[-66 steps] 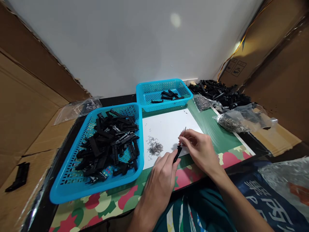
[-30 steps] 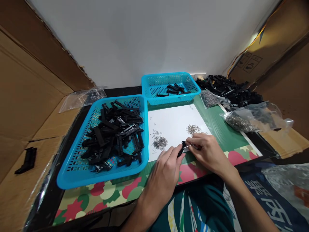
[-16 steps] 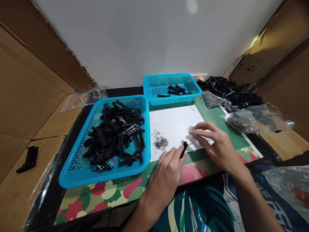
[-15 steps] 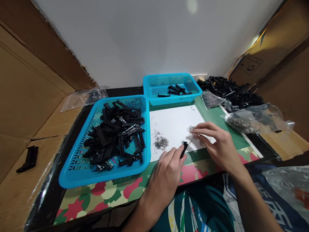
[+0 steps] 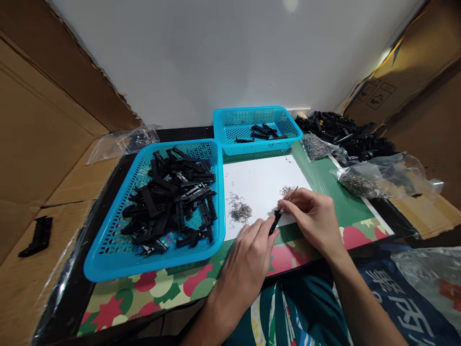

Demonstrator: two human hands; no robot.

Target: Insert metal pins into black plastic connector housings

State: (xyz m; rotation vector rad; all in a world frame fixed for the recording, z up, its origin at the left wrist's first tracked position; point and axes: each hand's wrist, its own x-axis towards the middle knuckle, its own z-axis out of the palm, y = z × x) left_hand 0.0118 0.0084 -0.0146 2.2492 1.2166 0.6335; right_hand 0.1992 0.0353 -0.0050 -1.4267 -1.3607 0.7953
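Note:
My left hand (image 5: 252, 254) is closed around a small black plastic part (image 5: 275, 221), whose upper end sticks out past the fingertips over the white sheet (image 5: 264, 173). My right hand (image 5: 315, 216) pinches a thin metal tool (image 5: 294, 193), with one end pointing up and away. Its fingertips are right at the top of the black part; the exact contact is too small to make out. Beyond the right fingers lies a small pile of tiny wire springs (image 5: 286, 190), partly hidden by the hand. A denser pile of similar springs (image 5: 240, 212) sits left of the black part.
On the left, a blue basket (image 5: 219, 192) holds many black plastic parts. A second blue basket (image 5: 252, 150) at the back has several. Back right are a heap of black parts (image 5: 345, 137) and bags of metal pieces (image 5: 315, 146). One black part (image 5: 38, 235) lies on cardboard at far left.
My right hand has moved left from the right-hand spring pile to the top of the black part, and its fingers have drawn together. My left hand has stayed in place.

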